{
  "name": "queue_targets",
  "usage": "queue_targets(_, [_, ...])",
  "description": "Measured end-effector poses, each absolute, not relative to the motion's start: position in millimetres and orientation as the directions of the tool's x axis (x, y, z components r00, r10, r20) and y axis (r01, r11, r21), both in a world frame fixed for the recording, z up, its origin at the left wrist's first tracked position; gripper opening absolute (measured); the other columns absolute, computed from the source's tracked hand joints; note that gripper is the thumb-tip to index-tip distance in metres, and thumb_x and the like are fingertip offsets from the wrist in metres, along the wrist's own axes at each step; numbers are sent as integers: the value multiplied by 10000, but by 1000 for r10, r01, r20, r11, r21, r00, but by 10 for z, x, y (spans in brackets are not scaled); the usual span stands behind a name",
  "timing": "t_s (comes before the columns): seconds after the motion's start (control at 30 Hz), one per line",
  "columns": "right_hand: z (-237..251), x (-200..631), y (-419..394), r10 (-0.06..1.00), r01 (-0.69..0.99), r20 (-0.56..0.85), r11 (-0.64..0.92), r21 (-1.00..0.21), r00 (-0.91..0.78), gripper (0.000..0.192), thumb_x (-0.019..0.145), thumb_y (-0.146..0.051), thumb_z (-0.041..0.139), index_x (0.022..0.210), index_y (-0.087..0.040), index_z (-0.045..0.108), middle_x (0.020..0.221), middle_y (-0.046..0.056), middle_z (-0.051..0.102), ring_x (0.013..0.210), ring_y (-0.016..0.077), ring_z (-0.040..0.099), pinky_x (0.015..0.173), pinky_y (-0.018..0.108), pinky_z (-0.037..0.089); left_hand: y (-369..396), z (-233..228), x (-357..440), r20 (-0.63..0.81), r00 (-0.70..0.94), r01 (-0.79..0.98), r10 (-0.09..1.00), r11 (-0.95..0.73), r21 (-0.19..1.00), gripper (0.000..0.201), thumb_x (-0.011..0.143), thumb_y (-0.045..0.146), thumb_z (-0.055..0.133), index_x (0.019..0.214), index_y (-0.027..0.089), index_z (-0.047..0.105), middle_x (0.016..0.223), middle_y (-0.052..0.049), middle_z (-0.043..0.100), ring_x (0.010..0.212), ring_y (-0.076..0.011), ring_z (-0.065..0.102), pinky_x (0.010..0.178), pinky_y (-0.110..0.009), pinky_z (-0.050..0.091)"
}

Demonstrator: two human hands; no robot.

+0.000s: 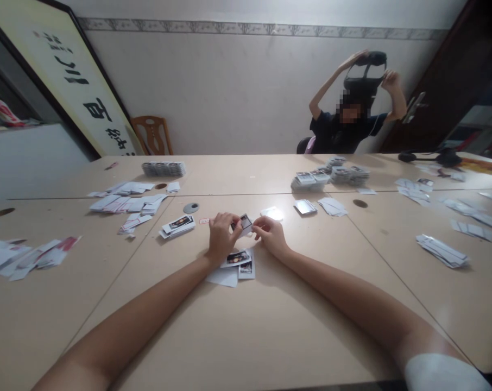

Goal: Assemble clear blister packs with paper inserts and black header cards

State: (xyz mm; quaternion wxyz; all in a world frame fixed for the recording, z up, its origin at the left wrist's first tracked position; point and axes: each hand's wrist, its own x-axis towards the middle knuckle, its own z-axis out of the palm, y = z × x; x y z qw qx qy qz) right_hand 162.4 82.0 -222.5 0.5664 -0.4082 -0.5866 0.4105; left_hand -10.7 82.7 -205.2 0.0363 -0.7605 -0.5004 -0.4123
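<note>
My left hand (221, 234) is closed on a small photo card (246, 225), gripping its left side between thumb and fingers. At the card's right edge, my right hand (272, 235) pinches the corner with thumb and forefinger. Below the hands lies a loose pile of photo prints (246, 268) with dark pictures and white borders, partly covered by my left wrist. A small stack of similar prints (178, 225) rests to the left of my left hand. Just beyond my right hand is a shiny clear sleeve (272, 213), its outline blurred by glare.
Bundled card stacks (163, 169) stand at the back left, with more wrapped stacks (309, 180) at the back right. White paper slips (126, 203) are spread on the left, and a slip pile (442, 251) on the right. Across the table (213, 336), a person (344, 130) raises headgear overhead.
</note>
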Motion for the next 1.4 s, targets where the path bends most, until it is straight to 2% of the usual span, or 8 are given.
queue_targets(0.5, [-2258,1643,852,975,-67,218,220,-973,35,101,686,-287,628,717,-202,583,600,-38,587,491,138,605,382,202,409,864,-2073,-119,642,124,760,756,-489,428,126,941,235,509,834,221,574,869,-43,682,921,-252,591,851,-402,375])
queue_targets(0.67, [-2270,1645,867,976,-85,214,217,-973,38,124,706,-302,626,740,-206,556,632,-40,600,484,133,619,363,190,395,862,-2057,-133,645,125,739,754,-504,447,146,973,279,489,888,218,590,891,-49,679,930,-244,600,873,-397,400])
queue_targets(0.87, [-2232,1627,831,967,-84,248,243,-966,-55,202,724,-350,709,753,-201,576,667,-25,615,530,159,668,358,192,407,822,-2028,-117,628,191,735,754,-534,418,120,905,335,660,898,222,620,915,-38,684,927,-240,606,869,-393,405])
queue_targets(1.1, [-2187,1610,796,953,-94,262,250,-964,-155,286,694,-414,777,734,-191,602,699,-14,650,570,161,693,445,210,486,837,-2047,-116,638,217,758,739,-539,367,76,926,250,627,874,211,666,910,-58,692,953,-261,604,863,-413,382])
queue_targets(1.23, [-2186,1623,804,962,-101,236,223,-970,-140,336,771,-511,710,759,-190,611,665,-10,643,531,145,659,399,193,419,842,-2067,-113,624,260,750,737,-561,351,94,938,265,625,870,218,669,922,-50,714,963,-250,628,881,-413,380])
queue_targets(1.4, [-2207,1639,820,974,-104,196,185,-977,-111,292,739,-459,718,729,-197,590,616,-13,634,485,134,601,386,203,413,859,-2079,-110,609,303,717,734,-596,362,107,951,244,604,862,214,655,902,-34,731,919,-225,670,877,-395,416])
